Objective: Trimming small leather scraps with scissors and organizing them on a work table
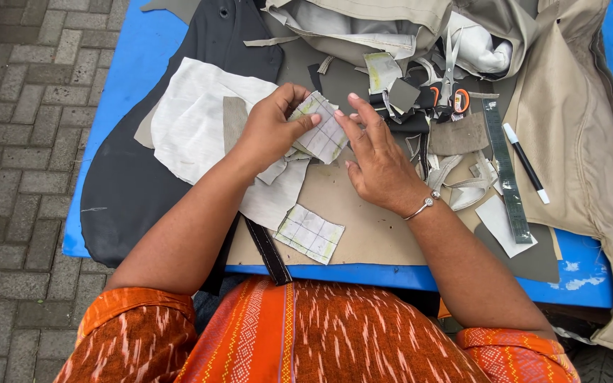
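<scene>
My left hand (272,129) pinches a small checked fabric piece (323,135) between thumb and fingers, lifted a little above the table. The fingertips of my right hand (376,162) touch that piece's right edge, fingers spread, with a silver bracelet on the wrist. A second checked fabric piece (310,233) lies flat on the tan board (374,230) near the front edge. White cloth pieces (196,120) lie under my left hand.
The blue table (118,85) carries a black leather sheet (133,184), beige fabric (572,149), orange-handled scissors (452,92), a dark ruler (506,170), a black-and-white pen (526,164) and several strap scraps (462,186). A black strap (269,252) hangs over the front edge. Paved ground lies left.
</scene>
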